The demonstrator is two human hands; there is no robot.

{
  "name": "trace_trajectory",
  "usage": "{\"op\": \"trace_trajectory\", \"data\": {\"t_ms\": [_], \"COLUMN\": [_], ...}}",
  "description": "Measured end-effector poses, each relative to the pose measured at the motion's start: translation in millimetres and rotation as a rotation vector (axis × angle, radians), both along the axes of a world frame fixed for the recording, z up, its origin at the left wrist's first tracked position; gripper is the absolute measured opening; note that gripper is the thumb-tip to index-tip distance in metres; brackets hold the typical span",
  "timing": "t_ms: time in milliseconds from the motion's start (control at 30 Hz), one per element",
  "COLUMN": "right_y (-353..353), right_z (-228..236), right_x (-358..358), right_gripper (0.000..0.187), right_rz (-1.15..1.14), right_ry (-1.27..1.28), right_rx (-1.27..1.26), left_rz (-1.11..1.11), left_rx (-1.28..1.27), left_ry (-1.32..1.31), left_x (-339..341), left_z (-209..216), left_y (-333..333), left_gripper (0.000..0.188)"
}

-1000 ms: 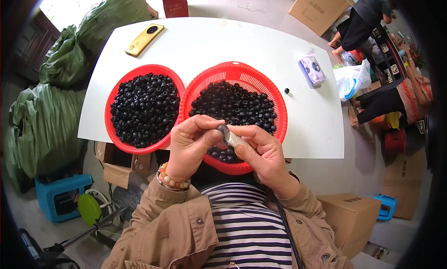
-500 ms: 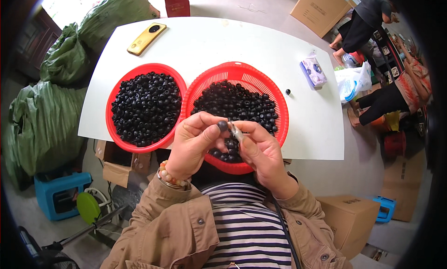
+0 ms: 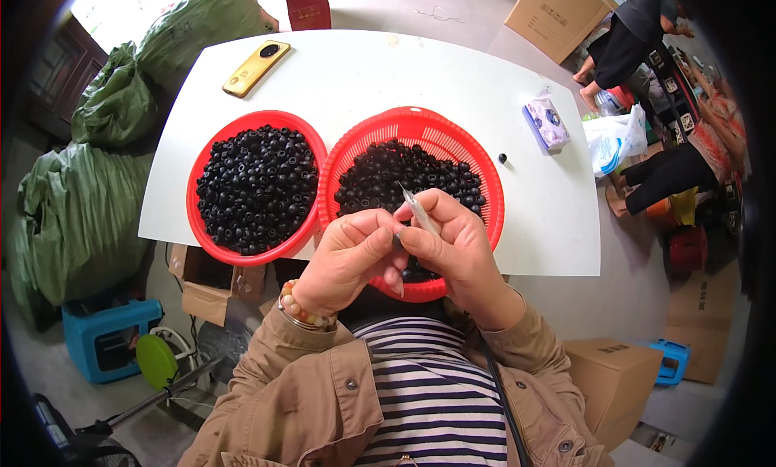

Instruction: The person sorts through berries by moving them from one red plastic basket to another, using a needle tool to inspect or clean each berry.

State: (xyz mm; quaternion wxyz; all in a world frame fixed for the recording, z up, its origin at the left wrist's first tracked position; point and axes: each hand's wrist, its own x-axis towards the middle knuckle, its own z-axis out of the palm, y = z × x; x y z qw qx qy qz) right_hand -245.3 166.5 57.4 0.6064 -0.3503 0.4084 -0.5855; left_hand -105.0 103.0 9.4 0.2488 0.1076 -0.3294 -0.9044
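Note:
My left hand (image 3: 356,253) is closed, its fingertips pinching a small round black piece (image 3: 396,240) that is almost wholly hidden now. Against those fingertips press the thumb and fingers of my right hand (image 3: 459,245). A small knife (image 3: 423,215) with a pale wrapped handle is gripped in the right hand, its thin pointed tip facing up and away from me. Below and beyond both hands stands a red slotted basket (image 3: 495,180), partly filled with round black pieces (image 3: 404,172). Touching it on the left is a red basin (image 3: 194,194) heaped with black pieces (image 3: 257,188), many showing round holes.
On the white table (image 3: 347,75) lie a gold phone (image 3: 256,69), a tissue pack (image 3: 546,124) and one loose black piece (image 3: 502,158). Green sacks (image 3: 77,216) and a blue stool (image 3: 109,338) are at left. Two people (image 3: 647,31) are at far right; a carton (image 3: 612,382) stands near right.
Both hands have come together, and the round black piece that showed at my left fingertips is now mostly covered. The knife's tip has swung up and away from the piece.

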Motion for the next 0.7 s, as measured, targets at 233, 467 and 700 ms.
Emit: {"op": "trace_trajectory", "data": {"t_ms": [233, 467, 700], "right_y": [-2, 4, 8], "right_z": [-16, -21, -43], "right_x": [-14, -20, -36], "right_gripper": [0.013, 0.010, 0.010], "right_rz": [-0.010, -0.282, -0.378], "right_ry": [-0.089, 0.297, 0.639], "right_rx": [0.163, 0.053, -0.049], "left_rz": [-0.022, 0.365, 1.040], "left_rx": [-0.009, -0.387, -0.884], "left_ry": [-0.021, -0.297, -0.964], "left_x": [1, 24, 67], "left_z": [0, 12, -13], "left_y": [-2, -25, -70], "left_gripper": [0.020, 0.015, 0.011]}}
